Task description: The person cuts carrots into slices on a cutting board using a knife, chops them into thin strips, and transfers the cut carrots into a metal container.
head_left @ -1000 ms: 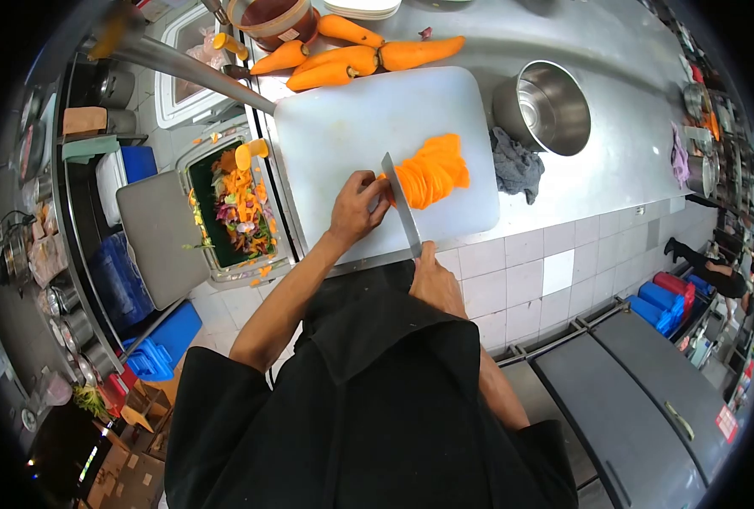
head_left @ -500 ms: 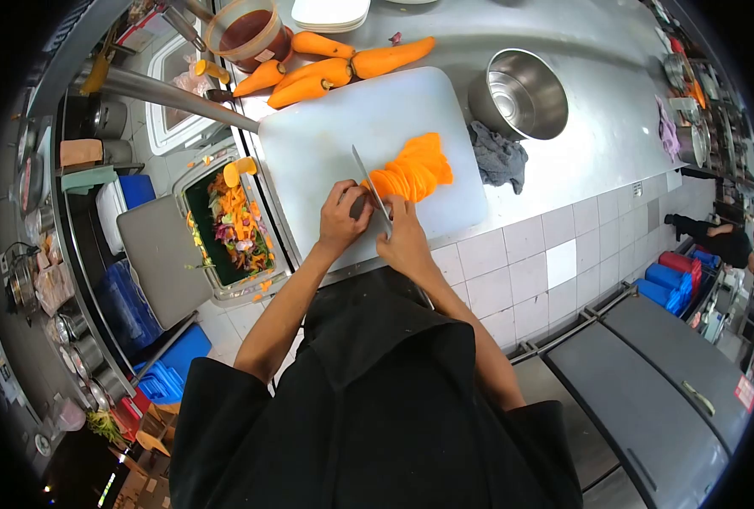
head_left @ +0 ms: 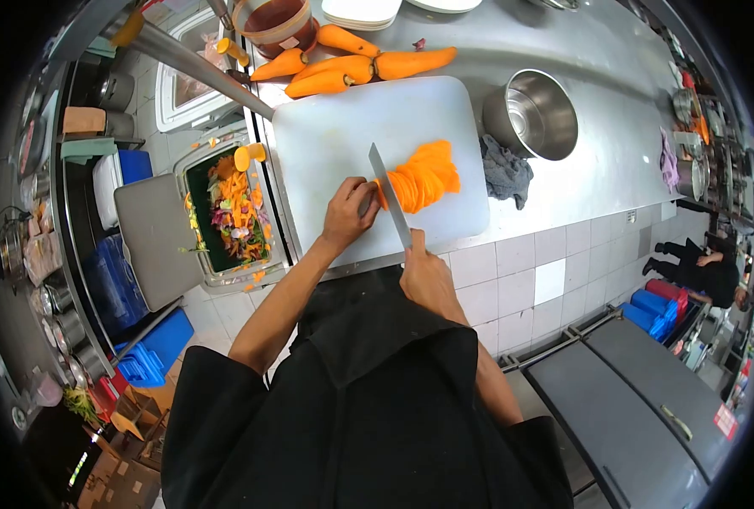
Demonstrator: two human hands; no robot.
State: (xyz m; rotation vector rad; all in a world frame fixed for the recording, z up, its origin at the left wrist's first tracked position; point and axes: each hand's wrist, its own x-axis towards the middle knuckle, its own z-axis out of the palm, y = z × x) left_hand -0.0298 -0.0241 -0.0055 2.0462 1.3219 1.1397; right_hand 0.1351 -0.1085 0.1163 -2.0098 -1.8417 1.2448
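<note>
My right hand [head_left: 429, 276] is closed around the handle of a kitchen knife [head_left: 391, 197]. The blade points away from me across the white cutting board [head_left: 318, 136], alongside a fanned row of thin carrot slices [head_left: 426, 176]. On the blade's left side, my left hand [head_left: 349, 212] has its fingers curled against the near-left end of the carrot. A small dark patch shows beneath those fingers; I cannot make out what it is. Several whole peeled carrots [head_left: 415, 62] lie along the board's far edge.
Right of the board stand a steel pot [head_left: 555, 119] and a crumpled grey cloth [head_left: 506, 172]. A scrap bin [head_left: 240, 212] with peelings sits at the left, below a metal pole [head_left: 199, 72]. A brown-liquid tub [head_left: 277, 30] stands far left. Another person [head_left: 701, 270] is at far right.
My right hand has shifted back towards me and slightly right, from near the blade to the handle. My left hand stays at the carrot. The whole view has shifted slightly.
</note>
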